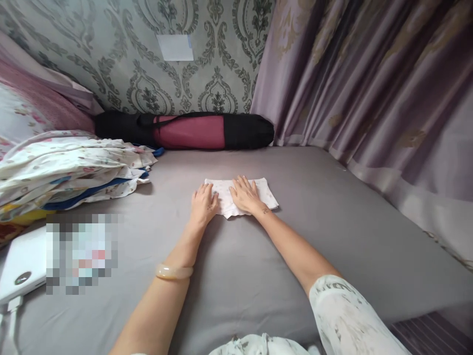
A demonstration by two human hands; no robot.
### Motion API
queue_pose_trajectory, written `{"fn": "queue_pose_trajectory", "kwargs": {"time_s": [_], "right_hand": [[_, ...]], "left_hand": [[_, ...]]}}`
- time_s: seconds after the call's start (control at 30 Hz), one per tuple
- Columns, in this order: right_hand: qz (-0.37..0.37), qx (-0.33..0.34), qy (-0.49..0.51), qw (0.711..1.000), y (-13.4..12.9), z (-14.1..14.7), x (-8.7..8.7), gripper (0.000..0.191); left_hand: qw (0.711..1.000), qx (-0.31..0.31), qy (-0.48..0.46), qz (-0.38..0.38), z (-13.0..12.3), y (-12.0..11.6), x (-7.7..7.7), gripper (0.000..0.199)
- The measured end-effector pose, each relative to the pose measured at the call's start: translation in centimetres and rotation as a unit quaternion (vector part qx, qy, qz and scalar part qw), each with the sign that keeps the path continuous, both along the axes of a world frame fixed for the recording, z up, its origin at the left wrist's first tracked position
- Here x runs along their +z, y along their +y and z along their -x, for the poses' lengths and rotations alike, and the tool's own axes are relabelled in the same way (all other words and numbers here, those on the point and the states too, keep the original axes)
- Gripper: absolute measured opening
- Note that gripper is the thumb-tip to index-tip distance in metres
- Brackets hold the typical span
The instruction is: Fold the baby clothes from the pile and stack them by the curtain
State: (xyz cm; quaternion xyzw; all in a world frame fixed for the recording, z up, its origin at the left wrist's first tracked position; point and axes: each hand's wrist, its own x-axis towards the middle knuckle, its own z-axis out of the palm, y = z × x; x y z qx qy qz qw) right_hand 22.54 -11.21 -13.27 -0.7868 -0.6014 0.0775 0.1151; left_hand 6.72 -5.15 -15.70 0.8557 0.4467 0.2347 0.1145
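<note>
A small white cloth [224,193] with a faint print lies folded in a flat rectangle on the grey bed sheet [236,276]. It may be a garment; its exact kind does not show. My left hand [205,199] rests at its left edge, fingers stretched forward and partly on the fabric. Across the middle and right of the cloth, my right hand [245,194] lies flat with its fingers spread. Neither hand grips anything. A pale bangle [173,271] is around my left forearm.
At the left lies a heap of printed clothes [74,165]. A white power bank [24,261] with a cable sits nearer me, beside a blurred patch. Along the patterned wall stretches a long black and red bag [188,131]. Purple curtains [332,74] hang at the right.
</note>
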Motion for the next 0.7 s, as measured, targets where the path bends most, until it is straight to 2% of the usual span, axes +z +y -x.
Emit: {"fn": "queue_pose_trajectory", "kwargs": {"time_s": [0.07,0.23,0.33,0.43,0.53,0.6,0.7], "right_hand": [[0.023,0.002,-0.007,1.0,-0.6,-0.5,-0.6,0.061],[0.012,-0.001,-0.012,1.0,-0.5,-0.2,-1.7,0.061],[0.024,0.007,0.019,1.0,-0.4,-0.6,-1.2,0.061],[0.036,0.028,0.075,0.996,-1.0,-2.2,0.0,0.063],[0.014,-0.005,0.052,0.999,-2.3,-4.5,0.9,0.064],[0.016,-0.043,0.016,0.999,-3.3,-5.8,0.8,0.065],[0.047,-0.049,-0.005,0.998,-4.2,-6.6,-0.2,0.068]], "left_hand": [[0.999,-0.016,0.034,0.012,0.0,-0.4,0.0,0.042],[0.997,-0.022,0.071,0.033,0.0,-0.6,0.3,0.04],[0.996,-0.016,0.078,0.039,0.0,-0.6,0.4,0.038],[0.996,-0.009,0.077,0.046,-0.1,-0.6,0.5,0.037],[0.997,-0.004,0.068,0.048,-0.1,-0.6,0.4,0.036],[0.997,0.001,0.063,0.042,-0.1,-0.5,0.3,0.035],[0.998,0.013,0.06,0.032,0.0,-0.3,0.1,0.033]]}}
